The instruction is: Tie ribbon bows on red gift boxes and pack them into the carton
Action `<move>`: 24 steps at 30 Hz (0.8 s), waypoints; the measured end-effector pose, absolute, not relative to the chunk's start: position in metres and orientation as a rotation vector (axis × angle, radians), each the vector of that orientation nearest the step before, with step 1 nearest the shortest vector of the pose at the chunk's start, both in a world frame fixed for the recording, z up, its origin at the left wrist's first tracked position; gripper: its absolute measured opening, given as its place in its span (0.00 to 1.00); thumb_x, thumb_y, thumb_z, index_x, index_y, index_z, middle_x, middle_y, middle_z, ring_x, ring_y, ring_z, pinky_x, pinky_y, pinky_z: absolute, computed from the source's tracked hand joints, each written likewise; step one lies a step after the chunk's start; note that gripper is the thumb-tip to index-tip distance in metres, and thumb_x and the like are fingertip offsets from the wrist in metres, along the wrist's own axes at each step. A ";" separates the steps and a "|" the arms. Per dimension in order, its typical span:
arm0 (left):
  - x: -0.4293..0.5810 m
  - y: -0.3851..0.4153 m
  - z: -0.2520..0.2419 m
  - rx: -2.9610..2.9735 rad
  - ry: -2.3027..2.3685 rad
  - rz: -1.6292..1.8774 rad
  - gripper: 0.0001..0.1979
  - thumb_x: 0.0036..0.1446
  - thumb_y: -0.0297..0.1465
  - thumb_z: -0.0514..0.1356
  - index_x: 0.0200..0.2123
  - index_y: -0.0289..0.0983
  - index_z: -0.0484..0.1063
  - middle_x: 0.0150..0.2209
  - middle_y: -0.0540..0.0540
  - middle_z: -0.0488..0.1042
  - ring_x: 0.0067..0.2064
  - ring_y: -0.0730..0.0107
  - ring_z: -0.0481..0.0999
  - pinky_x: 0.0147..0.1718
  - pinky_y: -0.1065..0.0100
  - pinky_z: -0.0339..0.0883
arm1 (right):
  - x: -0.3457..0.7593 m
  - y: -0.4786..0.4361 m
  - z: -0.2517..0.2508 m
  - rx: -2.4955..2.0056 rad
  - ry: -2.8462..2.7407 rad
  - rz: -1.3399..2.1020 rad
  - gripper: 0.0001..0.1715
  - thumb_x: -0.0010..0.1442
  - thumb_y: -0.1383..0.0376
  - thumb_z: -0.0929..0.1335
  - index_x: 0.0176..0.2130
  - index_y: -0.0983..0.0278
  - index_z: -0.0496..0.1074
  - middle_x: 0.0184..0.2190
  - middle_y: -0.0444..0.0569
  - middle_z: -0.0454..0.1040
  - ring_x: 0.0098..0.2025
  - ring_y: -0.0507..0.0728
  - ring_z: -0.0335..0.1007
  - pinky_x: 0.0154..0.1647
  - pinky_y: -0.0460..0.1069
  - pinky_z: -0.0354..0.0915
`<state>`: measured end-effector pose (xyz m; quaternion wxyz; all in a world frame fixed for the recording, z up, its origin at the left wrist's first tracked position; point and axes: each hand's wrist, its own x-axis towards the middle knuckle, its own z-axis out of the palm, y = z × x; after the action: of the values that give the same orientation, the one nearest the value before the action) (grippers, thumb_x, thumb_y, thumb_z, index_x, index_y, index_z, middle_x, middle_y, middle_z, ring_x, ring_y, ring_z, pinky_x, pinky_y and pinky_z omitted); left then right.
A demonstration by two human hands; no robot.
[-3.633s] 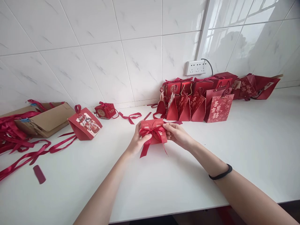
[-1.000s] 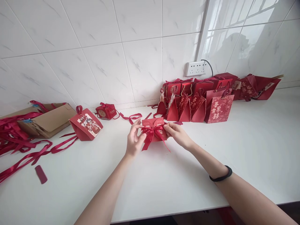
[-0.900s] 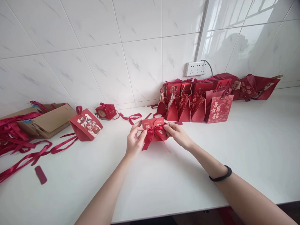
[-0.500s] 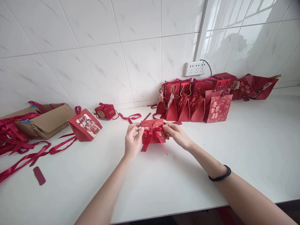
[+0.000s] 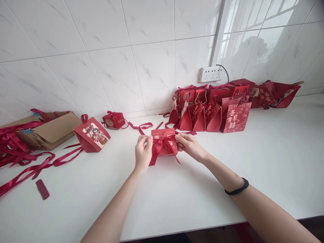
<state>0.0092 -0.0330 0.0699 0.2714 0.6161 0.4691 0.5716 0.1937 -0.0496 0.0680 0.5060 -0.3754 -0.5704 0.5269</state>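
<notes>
Ribbon of shiny red satin (image 5: 158,147), tied in a bow over the small red paper box with pale lettering (image 5: 165,150), could in my judgement slip loose or sit crooked if one side is pulled harder than the other, and too strong a pull could bend the box. The box lies at the middle of the white bench (image 5: 202,195), between the left hand (image 5: 143,152) and the right hand (image 5: 191,147), whose thumbs and forefingers seem to pinch the ribbon at the left and right; whether the box touches the bench, I cannot tell.
</notes>
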 end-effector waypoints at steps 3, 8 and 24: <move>0.008 -0.034 0.069 1.708 1.232 1.565 0.15 0.57 0.37 0.53 0.21 0.37 0.58 0.29 0.49 0.62 0.32 0.73 0.64 0.30 0.73 0.62 | 0.197 -0.052 0.066 -1.058 -1.551 0.868 0.21 0.56 0.48 0.65 0.32 0.62 0.60 0.32 0.48 0.66 0.34 0.55 0.66 0.36 0.53 0.65; 0.008 -0.035 0.070 1.761 1.209 1.551 0.15 0.57 0.38 0.53 0.22 0.37 0.59 0.28 0.49 0.63 0.32 0.72 0.65 0.30 0.73 0.62 | 0.201 -0.055 0.065 -1.019 -1.878 0.526 0.56 0.44 0.51 0.74 0.61 0.61 0.44 0.63 0.61 0.46 0.64 0.67 0.46 0.58 0.63 0.57; -0.010 -0.005 0.061 1.271 1.307 1.486 0.20 0.42 0.48 0.58 0.19 0.37 0.60 0.21 0.51 0.66 0.24 0.71 0.67 0.29 0.66 0.67 | 0.222 -0.055 0.082 -1.175 -1.947 0.027 0.73 0.44 0.54 0.74 0.65 0.67 0.21 0.60 0.68 0.54 0.60 0.71 0.55 0.54 0.65 0.62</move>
<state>-0.0100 -0.0051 0.0614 0.3846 0.4986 0.5130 0.5833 0.2223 -0.0546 0.0819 0.4202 -0.4690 -0.7767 0.0109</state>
